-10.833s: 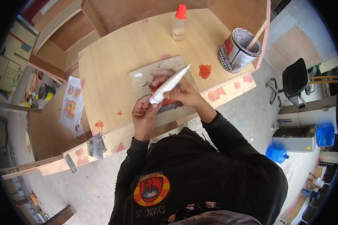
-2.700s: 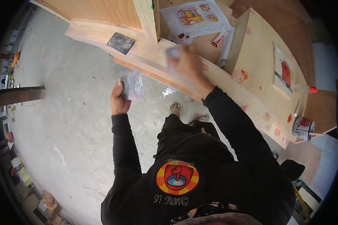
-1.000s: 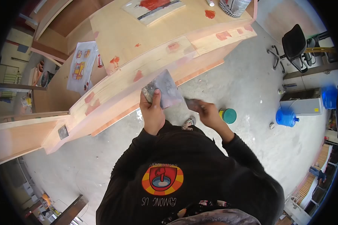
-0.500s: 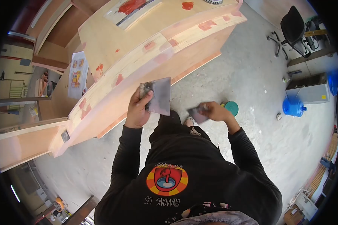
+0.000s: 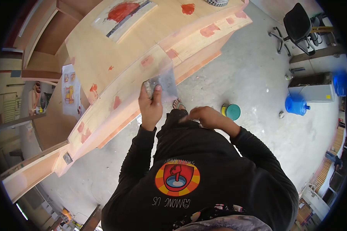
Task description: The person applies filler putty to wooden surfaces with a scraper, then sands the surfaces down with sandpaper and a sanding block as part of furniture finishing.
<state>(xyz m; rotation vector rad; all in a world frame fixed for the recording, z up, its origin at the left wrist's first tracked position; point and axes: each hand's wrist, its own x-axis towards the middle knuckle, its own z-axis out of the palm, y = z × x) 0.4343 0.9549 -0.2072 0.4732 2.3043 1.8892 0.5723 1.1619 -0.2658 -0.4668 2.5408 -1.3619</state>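
My left hand point(image 5: 152, 106) grips a flat grey plate point(image 5: 165, 84), thumb on top, beside the edge of a curved wooden counter point(image 5: 127, 73) with red and pink filler patches. In front of my waist, my right hand point(image 5: 207, 117) has its fingers closed around a dark, thin tool, blurred and seen almost edge-on against my black trousers. On the counter top lies a board point(image 5: 121, 17) smeared with red paste.
A green-lidded can point(image 5: 232, 111) stands on the concrete floor right of my foot. Further right are a blue water jug point(image 5: 296, 104), a small grey fridge point(image 5: 312, 85) and a black office chair point(image 5: 298, 24). A printed drawing point(image 5: 70, 92) lies at the left.
The plate in my left hand has tilted and come nearer the counter edge. My right hand has moved left toward my waist with its tool. The view has shifted slightly.
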